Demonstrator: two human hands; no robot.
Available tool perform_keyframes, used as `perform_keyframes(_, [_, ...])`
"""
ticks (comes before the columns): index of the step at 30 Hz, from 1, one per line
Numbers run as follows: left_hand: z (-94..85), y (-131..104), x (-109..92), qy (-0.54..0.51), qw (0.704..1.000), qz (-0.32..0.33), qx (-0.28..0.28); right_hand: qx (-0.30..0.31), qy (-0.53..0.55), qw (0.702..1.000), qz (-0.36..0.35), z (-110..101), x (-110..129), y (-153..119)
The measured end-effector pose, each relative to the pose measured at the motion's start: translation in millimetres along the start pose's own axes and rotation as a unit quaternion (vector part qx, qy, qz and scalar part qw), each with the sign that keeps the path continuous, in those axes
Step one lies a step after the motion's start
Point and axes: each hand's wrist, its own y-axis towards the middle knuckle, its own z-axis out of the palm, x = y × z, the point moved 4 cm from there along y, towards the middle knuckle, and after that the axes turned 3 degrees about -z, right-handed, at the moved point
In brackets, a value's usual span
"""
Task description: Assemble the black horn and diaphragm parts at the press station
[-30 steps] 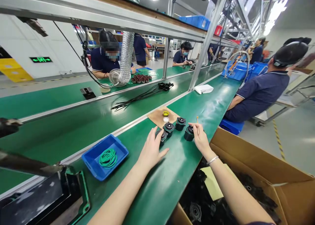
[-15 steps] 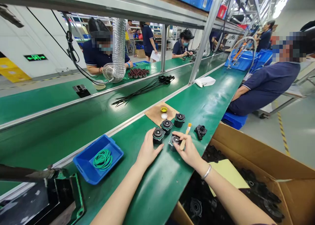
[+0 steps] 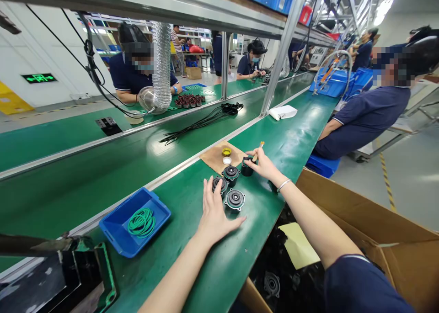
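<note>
Several round black pump housings with green rings stand in a cluster on the green bench. My left hand (image 3: pixel 215 214) is spread open, its fingertips at the left housing (image 3: pixel 219 185) and its thumb stretched out in front of the front housing (image 3: pixel 235 199). Between thumb and fingers of my right hand (image 3: pixel 266 166) is a small brush (image 3: pixel 255 157) with a wooden handle, bristles pointing away. Those same fingers touch the far right housing (image 3: pixel 247 167) and partly cover it. Another housing (image 3: pixel 231 174) stands in the middle, untouched. Under my right wrist, a black part (image 3: pixel 273 188) is mostly hidden.
A blue tray (image 3: pixel 135 221) with green rubber rings lies to the left. Brown paper (image 3: pixel 214 156) carries a yellow-rimmed jar (image 3: pixel 227 152) and a white lid (image 3: pixel 227 160). A cardboard box (image 3: pixel 332 198) of black parts stands at right. Co-workers sit opposite and at right.
My right hand has moved from the front housing to the far right one, still with the brush. My left hand has opened wider, and the front housing sits closer to it.
</note>
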Motion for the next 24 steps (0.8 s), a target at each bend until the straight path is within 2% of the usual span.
perform_keyframes(3, [7.8, 3, 0, 0.01, 0.999, -0.002, -0.042, 0.031, 0.003, 0.999, 0.015, 9, -3, -9])
perform_keyframes(10, [5.1, 9, 7, 0.041, 0.998, 0.025, -0.044, 0.065, 0.029, 0.997, 0.03, 16, 26, -53])
perform_keyframes(14, [-0.6, 15, 1, 0.067, 0.998, 0.002, -0.018, 0.063, 0.04, 0.996, 0.04, 20, 41, -60])
perform_keyframes(19, [-6.6, 39, -16, 0.13, 0.99, -0.023, 0.053, 0.051, 0.065, 0.996, 0.03, 17, 41, -45])
perform_keyframes(24, [-5.1, 59, -24, 0.174, 0.981, -0.017, 0.088, 0.076, 0.12, 0.99, 0.027, 40, 30, -43])
